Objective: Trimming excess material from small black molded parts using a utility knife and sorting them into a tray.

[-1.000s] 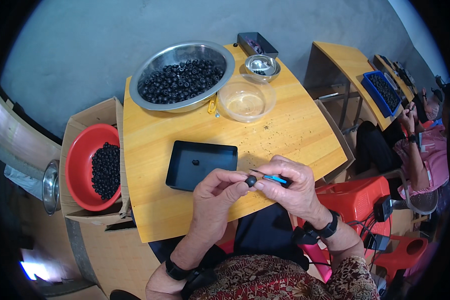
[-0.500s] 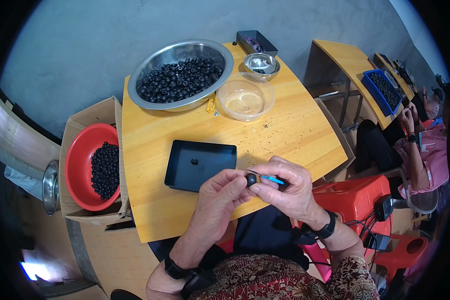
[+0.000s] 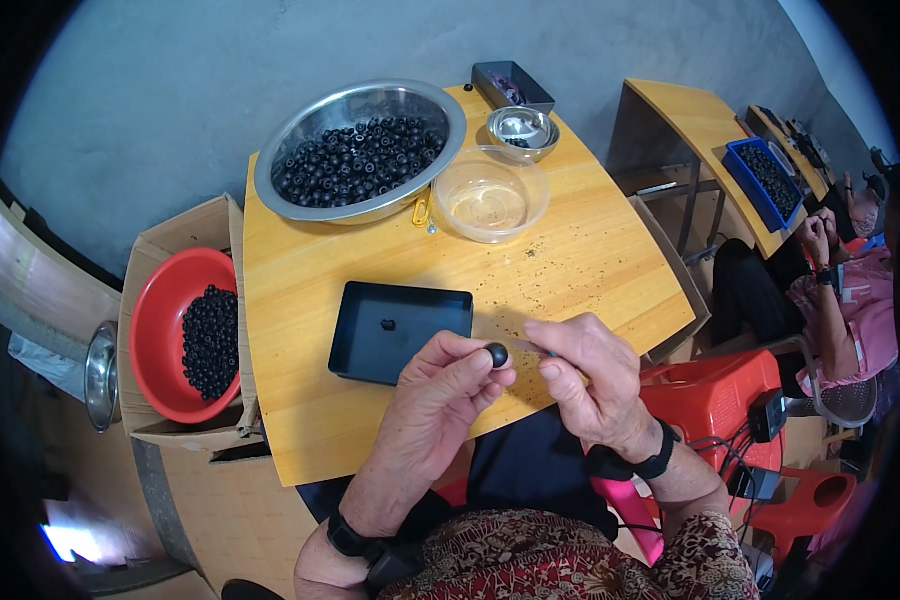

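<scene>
Between the thumb and fingers of my left hand (image 3: pixel 440 388) is a small round black part (image 3: pixel 497 354), held up near the table's front edge. My right hand (image 3: pixel 595 382) is closed around a slim blue-handled trimming knife (image 3: pixel 526 346), its thin metal blade pointing toward the black part but apart from it. Most of the handle is hidden by the fingers. Beyond my left hand lies a shallow black tray (image 3: pixel 355 350) with one small black scrap (image 3: pixel 388 325) in it. A wide steel basin (image 3: pixel 435 105) at the back left of the table holds many similar black parts.
A clear plastic bowl (image 3: pixel 470 225), steel bowls (image 3: pixel 540 152) and a dark box (image 3: pixel 540 98) stand at the back. A yellow cutter (image 3: pixel 421 209) lies by the basin. Crumbs dot the table (image 3: pixel 610 270). A red tub (image 3: pixel 155 330) is on the left; another person (image 3: pixel 840 330) sits right.
My right hand has drawn slightly right, taking the knife off the black part. The blue handle now shows far less. My left hand still pinches the part in nearly the same place.
</scene>
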Demonstrator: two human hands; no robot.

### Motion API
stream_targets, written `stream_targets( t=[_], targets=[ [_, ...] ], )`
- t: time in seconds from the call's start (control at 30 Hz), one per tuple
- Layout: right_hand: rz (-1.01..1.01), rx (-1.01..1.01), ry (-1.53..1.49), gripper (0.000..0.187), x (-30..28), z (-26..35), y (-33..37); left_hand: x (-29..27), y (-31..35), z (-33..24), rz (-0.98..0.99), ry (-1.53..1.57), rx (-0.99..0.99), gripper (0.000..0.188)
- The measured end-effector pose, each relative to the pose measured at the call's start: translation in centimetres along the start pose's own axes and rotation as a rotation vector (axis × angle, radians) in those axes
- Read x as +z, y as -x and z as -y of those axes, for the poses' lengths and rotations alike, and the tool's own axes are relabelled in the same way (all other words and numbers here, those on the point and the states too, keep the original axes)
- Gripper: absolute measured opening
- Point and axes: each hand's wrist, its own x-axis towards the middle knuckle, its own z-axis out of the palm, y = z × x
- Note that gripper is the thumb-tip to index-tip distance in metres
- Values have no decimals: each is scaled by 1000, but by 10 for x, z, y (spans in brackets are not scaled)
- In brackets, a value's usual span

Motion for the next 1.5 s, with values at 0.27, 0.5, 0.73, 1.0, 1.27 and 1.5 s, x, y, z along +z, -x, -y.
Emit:
stream_targets(
  t=[0.27,0.5,0.73,1.0,1.27,1.5],
  targets=[
    [51,-133,171,37,-4,-6,4,2,2,1,-19,16,-5,7],
    [86,-152,172,40,-4,-6,3,1,2,2,-27,-6,-4,9],
    [112,-153,184,42,-4,-11,5,-4,1,4,-13,-67,34,9],
    [139,-264,302,35,-5,-12,4,-4,3,6,62,-128,110,6],
    [-145,-83,297,26,-17,-23,7,13,9,-2,18,-89,162,6],
    [-2,-256,273,39,-19,-4,3,14,6,3,-22,-71,135,6]
  ],
)
